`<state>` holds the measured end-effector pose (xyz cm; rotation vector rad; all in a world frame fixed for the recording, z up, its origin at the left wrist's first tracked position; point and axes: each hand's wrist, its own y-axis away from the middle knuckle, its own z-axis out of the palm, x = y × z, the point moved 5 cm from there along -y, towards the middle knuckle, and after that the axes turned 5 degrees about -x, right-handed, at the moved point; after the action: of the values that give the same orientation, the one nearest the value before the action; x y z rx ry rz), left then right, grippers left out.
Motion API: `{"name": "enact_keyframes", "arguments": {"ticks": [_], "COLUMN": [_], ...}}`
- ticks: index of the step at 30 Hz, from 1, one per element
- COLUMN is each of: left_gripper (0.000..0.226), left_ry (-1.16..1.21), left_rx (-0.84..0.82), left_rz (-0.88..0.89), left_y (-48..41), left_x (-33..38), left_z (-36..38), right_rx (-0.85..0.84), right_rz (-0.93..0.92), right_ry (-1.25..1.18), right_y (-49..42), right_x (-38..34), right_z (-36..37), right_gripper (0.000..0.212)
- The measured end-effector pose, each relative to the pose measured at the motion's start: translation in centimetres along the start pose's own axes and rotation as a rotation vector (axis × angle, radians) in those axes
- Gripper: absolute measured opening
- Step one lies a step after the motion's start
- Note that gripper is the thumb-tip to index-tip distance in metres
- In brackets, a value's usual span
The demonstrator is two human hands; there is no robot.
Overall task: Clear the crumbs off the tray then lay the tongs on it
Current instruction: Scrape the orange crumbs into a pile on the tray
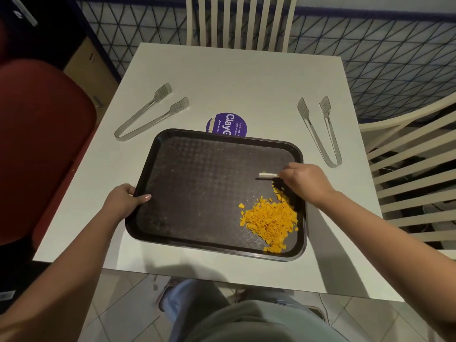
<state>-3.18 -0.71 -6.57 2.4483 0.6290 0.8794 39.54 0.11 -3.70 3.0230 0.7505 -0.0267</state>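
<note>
The black tray (197, 181) sits skewed on the white table (246, 77), its near edge close to the table's front edge. The left hand (123, 201) grips the tray's left rim, thumb over the lip. The right hand (306, 181), above the right rim, pinches a small white strip (267, 174) on the tray floor. Orange crumbs (269, 218) are heaped against the near right corner. The left tongs (148, 114) and right tongs (318, 134) lie on bare table either side, clear of the tray

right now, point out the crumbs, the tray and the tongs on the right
crumbs (270, 219), head view, middle of the pile
tray (192, 174), head view, bare floor
right tongs (303, 109), head view, left scoop end
</note>
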Motion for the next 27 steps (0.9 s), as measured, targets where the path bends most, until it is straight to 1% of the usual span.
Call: {"name": "enact_keyframes", "arguments": {"ticks": [2,5,10,13,14,16,19,23,27], "left_gripper": [0.031,0.034,0.033,0.032,0.031,0.031,0.031,0.033,0.031], "left_ry": [0.009,0.022,0.051,0.053,0.056,0.058,0.065,0.067,0.08], "left_rx": [0.002,0.008,0.008,0.014,0.013,0.008,0.012,0.027,0.028], "left_rz": [0.0,0.002,-0.006,-0.004,-0.007,-0.011,-0.013,-0.017,-0.024], "left_y": [0.1,0.2,0.3,0.3,0.3,0.3,0.4,0.5,0.6], "left_x": [0.0,0.1,0.0,0.0,0.0,0.0,0.0,0.0,-0.1], "left_z": [0.0,-0.1,-0.1,-0.1,0.0,0.0,0.0,-0.1,-0.1], "right_rx": [-0.019,-0.076,-0.129,-0.199,-0.184,-0.106,0.005,-0.025,-0.108], "right_rz": [0.058,0.059,-0.07,-0.151,-0.148,-0.102,0.004,0.189,0.226], "right_ry": [0.006,0.027,-0.046,-0.027,-0.025,-0.039,-0.027,-0.003,0.008], "right_y": [-0.7,-0.8,2.7,4.5,4.4,3.1,-0.6,-5.1,-6.4], "right_x": [0.9,0.7,-2.0,-3.2,-3.0,-2.1,-0.3,1.8,2.2], "right_z": [0.5,1.5,2.1,1.9,1.5,0.3,-1.1,-0.4,0.8], "right_gripper": [0.008,0.006,0.006,0.013,0.015,0.014,0.005,0.02,0.022]}}
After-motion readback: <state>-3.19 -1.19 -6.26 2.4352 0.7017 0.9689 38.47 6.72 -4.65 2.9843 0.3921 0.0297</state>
